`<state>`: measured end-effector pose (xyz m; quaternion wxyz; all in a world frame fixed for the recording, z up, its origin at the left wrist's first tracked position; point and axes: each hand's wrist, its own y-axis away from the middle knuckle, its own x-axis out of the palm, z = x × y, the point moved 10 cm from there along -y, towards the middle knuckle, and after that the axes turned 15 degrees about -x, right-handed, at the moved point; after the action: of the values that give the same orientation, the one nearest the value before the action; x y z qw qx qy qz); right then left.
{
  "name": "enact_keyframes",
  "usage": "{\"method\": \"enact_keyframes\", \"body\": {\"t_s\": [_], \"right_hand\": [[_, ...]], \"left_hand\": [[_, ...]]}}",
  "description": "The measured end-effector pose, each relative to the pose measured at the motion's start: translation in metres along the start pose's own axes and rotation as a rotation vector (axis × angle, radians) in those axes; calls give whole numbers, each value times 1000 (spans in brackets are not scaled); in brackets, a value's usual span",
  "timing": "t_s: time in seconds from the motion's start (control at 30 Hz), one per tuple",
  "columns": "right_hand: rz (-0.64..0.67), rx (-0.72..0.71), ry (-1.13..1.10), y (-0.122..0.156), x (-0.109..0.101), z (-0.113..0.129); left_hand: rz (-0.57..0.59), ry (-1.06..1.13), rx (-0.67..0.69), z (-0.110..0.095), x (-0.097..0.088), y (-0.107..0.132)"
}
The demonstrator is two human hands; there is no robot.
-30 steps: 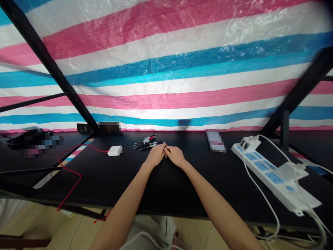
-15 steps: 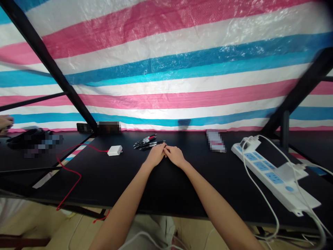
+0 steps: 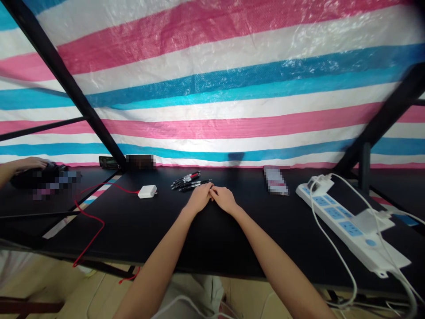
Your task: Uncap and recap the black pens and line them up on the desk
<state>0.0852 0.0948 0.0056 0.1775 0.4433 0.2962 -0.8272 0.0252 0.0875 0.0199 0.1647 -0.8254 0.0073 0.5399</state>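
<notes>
Pens (image 3: 187, 178), slim and mostly black, one showing red, lie loosely bunched to the right of the white plug adapter (image 3: 146, 192) in your head view. Farther right of that adapter, your left hand (image 3: 199, 197) and right hand (image 3: 224, 198) rest relaxed and unclenched, fingers touching each other.

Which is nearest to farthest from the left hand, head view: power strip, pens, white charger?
From the left hand:
1. Pens: just beyond it, slightly left.
2. White charger: farther out, left.
3. Power strip: far right, past the right hand.
</notes>
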Motion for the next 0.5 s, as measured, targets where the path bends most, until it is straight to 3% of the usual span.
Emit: {"method": "enact_keyframes", "body": {"t_s": [0.5], "right_hand": [[-5, -5, -13, 0, -1, 1]], "left_hand": [[-3, 3, 11, -1, -1, 1]]}}
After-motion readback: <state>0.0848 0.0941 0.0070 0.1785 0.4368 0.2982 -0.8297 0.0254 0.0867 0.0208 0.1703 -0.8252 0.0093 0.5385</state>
